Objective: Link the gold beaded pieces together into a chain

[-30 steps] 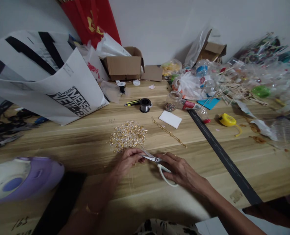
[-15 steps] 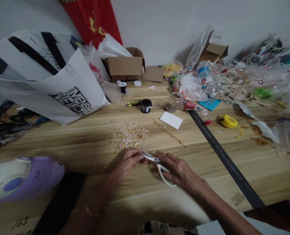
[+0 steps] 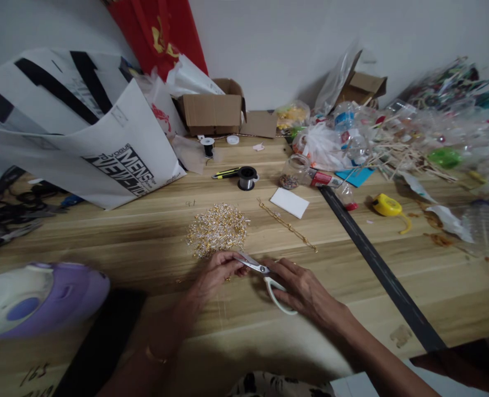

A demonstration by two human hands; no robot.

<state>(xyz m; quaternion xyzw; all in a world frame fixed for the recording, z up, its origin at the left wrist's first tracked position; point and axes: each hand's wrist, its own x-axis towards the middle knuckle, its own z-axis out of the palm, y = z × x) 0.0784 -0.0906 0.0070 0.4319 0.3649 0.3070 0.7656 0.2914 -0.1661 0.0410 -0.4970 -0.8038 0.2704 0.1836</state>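
White-handled scissors [image 3: 275,293] are in my right hand [image 3: 300,284], their blades pointing left to the fingertips of my left hand [image 3: 220,271]. The left fingers are pinched around small gold-coloured beadwork, partly hidden by the fingers. Thin clear thread hangs below that hand. Just beyond it lies a pile of clear and gold beads [image 3: 217,229]. A gold chain [image 3: 288,225] stretches across the wood to the right of the pile, near a folded white paper [image 3: 289,203].
A wire spool [image 3: 247,178] and a yellow-black cutter [image 3: 226,173] lie behind the beads. Further right are a bead jar [image 3: 294,171] and a yellow tape measure [image 3: 387,204]. A large white bag [image 3: 145,149] and a purple-white object [image 3: 68,300] stand at left.
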